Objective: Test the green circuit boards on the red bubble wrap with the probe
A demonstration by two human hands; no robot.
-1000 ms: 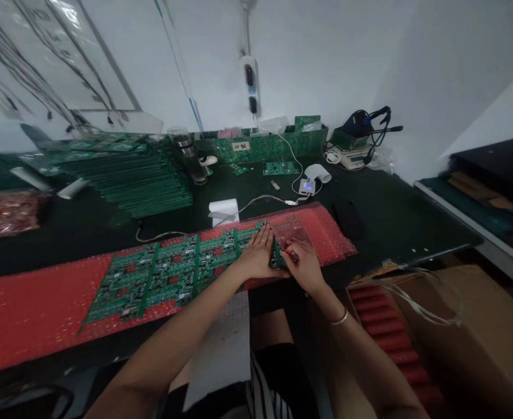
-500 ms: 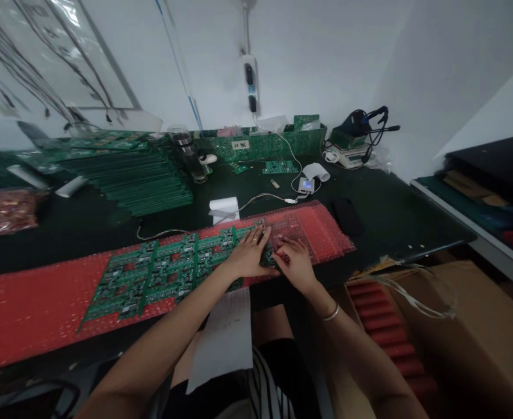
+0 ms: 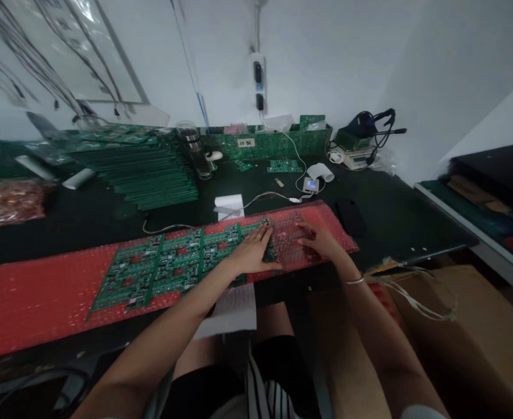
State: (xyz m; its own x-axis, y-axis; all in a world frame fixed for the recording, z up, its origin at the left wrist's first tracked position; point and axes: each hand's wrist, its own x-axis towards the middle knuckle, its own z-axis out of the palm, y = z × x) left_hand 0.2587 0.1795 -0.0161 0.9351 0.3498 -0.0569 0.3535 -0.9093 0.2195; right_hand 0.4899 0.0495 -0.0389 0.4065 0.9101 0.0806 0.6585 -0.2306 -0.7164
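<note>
Green circuit boards [image 3: 175, 259] lie in a row on a long strip of red bubble wrap [image 3: 42, 297]. My left hand [image 3: 256, 249] rests spread on the right end of the boards, thumb apart from the fingers. To its right my right hand [image 3: 317, 240] hovers over or touches clear bubble wrap [image 3: 286, 238], which lies on the red wrap. Its fingers are curved and apart, and nothing shows between them. The board edge under my left palm is hidden.
Behind stand a tall stack of green boards [image 3: 164, 174], a glass bottle [image 3: 199, 154] and a small device with a lit screen [image 3: 311, 185]. A black phone-like object [image 3: 351, 216] lies at right. Below the table's right edge is a cardboard box [image 3: 470, 326].
My right hand has moved right, away from my left hand, and its fingers have opened from a closed pose. My left hand stays on the boards. The view has shifted slightly.
</note>
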